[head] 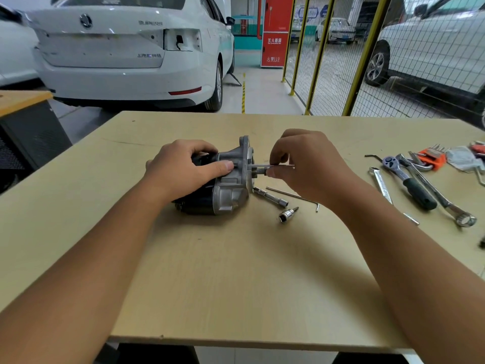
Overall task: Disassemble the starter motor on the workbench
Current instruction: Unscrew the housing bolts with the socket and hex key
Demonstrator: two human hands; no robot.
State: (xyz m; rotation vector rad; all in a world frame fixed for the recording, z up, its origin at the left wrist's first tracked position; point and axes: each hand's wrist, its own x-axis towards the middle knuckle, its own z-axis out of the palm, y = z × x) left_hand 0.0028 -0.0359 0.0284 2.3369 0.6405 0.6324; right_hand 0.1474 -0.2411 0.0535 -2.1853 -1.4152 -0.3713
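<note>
Left hand (183, 170): lay curled over starter motor (225, 185), gripping it at mid-bench.
Right hand (301, 164): pinched thin rod (262, 166) at motor's flange.

The workbench (236, 271) top is pale, matt wood. On it, the starter motor (223, 185) has a dull cast-metal housing and glossy black body. Right of it, a socket (286, 215) gleams chrome.

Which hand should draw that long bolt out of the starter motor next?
Right. The right hand already pinches the long bolt, while the left hand grips the starter motor.
</note>
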